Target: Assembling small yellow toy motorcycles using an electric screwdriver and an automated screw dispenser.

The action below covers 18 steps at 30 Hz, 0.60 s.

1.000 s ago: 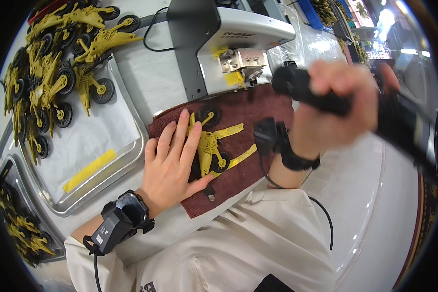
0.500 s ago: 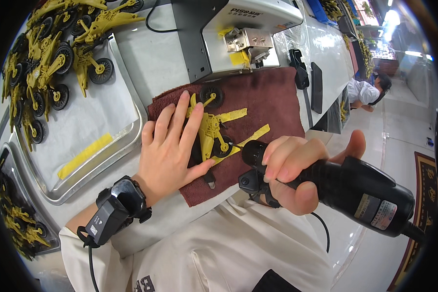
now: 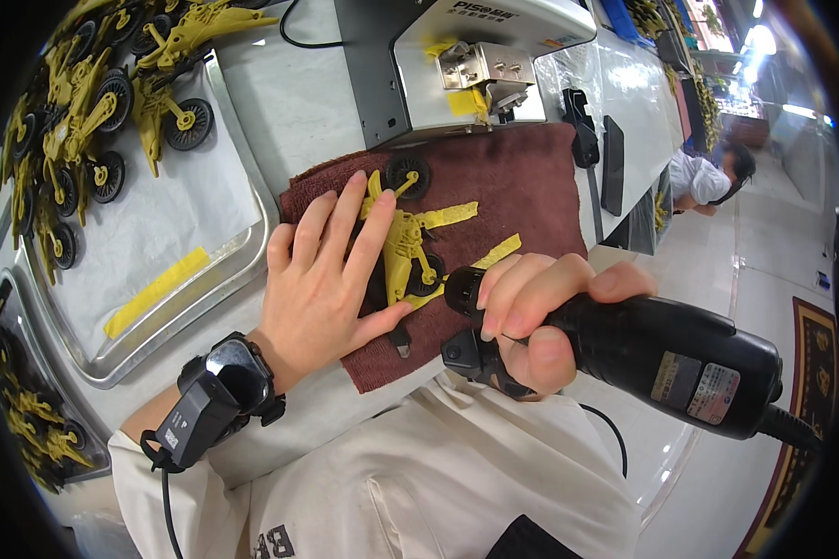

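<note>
A yellow toy motorcycle (image 3: pixel 404 244) with black wheels lies on its side on a folded brown cloth (image 3: pixel 522 182). My left hand (image 3: pixel 319 284) rests flat over its left part, fingers spread, thumb along its near end. In my right hand (image 3: pixel 536 321) is a black corded electric screwdriver (image 3: pixel 680 359), held nearly level with its nose pointing left. The nose is at the toy's near wheel (image 3: pixel 426 276); whether the bit touches a screw is too small to tell. Two yellow strips (image 3: pixel 450 215) extend right from beside the toy.
Behind the cloth stands a grey machine (image 3: pixel 368 88) with a metal feed head (image 3: pixel 487 70). At left, a metal tray (image 3: pixel 242 261) bears a heap of similar yellow toys (image 3: pixel 75 140); another tray is nearer. A co-worker (image 3: pixel 708 177) sits far right.
The screwdriver and my right hand have shifted slightly left, bringing the nose closer to the toy's near wheel. My left hand stays on the toy.
</note>
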Motion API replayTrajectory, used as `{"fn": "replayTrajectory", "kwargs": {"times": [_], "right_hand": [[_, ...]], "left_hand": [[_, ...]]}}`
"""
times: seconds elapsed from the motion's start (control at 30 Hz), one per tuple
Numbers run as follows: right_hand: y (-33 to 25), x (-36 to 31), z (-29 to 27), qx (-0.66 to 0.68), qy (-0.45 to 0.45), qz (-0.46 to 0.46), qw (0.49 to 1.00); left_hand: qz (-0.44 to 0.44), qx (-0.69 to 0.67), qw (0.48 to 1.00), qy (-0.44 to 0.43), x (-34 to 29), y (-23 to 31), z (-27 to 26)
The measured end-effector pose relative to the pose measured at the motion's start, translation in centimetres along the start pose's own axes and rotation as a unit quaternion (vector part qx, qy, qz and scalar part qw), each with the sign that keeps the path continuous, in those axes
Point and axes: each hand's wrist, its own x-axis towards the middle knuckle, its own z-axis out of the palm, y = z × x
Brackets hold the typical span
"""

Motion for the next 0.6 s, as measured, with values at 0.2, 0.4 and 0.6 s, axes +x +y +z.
{"fn": "replayTrajectory", "kwargs": {"times": [0.2, 0.4, 0.6], "right_hand": [[0.3, 1.3, 0.2, -0.058, -0.032, 0.025, 0.997], [-1.3, 8.1, -2.1, -0.041, 0.050, -0.087, 0.994], [1.6, 12.4, -0.7, -0.207, 0.175, -0.088, 0.958]], "left_hand": [[-0.007, -0.003, 1.000, 0.014, -0.2, 0.0, -0.1], [0.000, -0.017, 1.000, 0.017, -0.1, 0.3, -0.3], [-0.014, -0.031, 0.999, 0.013, -0.3, 0.1, -0.1]]}}
